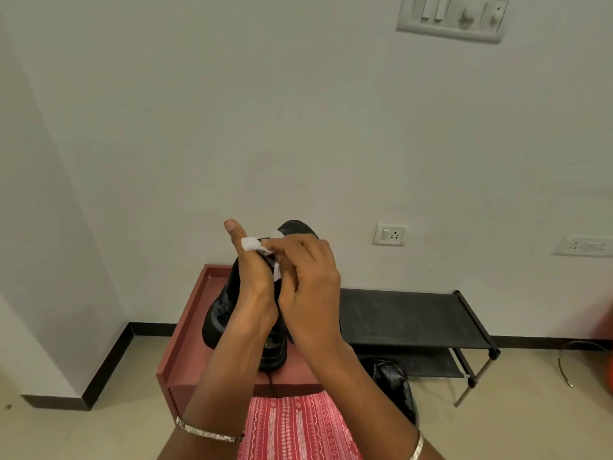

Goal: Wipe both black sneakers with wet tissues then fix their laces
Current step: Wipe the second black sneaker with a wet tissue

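A black sneaker (221, 312) is held up in front of me above the red stool (185, 333), its toe pointing up toward the wall. My left hand (252, 287) grips the sneaker's upper from the left, thumb raised. My right hand (308, 290) presses a white wet tissue (252, 244) against the shoe near the laces. A black lace end (271, 381) hangs down below the sole. The second black sneaker (394, 386) lies on the floor to the right, partly hidden by my right forearm.
A black low shoe rack (411, 318) stands against the wall to the right of the stool. White walls with sockets (390, 234) and a switch panel (452, 16) face me. A cable (564, 363) lies on the beige floor at far right. My red patterned garment (295, 429) fills the bottom.
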Motion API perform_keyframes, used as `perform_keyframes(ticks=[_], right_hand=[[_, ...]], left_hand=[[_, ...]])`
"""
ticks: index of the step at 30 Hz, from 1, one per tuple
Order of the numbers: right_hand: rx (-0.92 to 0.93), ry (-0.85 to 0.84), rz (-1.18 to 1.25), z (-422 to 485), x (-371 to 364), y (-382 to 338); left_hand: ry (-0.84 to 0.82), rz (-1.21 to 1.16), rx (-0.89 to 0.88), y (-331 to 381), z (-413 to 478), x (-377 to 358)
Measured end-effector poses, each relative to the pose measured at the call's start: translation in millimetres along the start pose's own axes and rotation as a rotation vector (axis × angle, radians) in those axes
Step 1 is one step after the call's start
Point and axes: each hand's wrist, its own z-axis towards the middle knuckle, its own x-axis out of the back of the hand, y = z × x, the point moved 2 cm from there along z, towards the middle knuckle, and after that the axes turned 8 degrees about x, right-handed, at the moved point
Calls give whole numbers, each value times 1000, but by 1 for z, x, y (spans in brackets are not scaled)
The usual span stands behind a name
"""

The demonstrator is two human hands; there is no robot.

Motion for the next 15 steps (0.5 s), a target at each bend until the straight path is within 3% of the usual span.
perform_keyframes(ticks=[7,15], right_hand=[[94,-28,-7,-46,4,17],[177,7,-25,-17,7,10]], left_hand=[[53,-118,238,0,7,12],[-30,-183,229,-3,-1,8]])
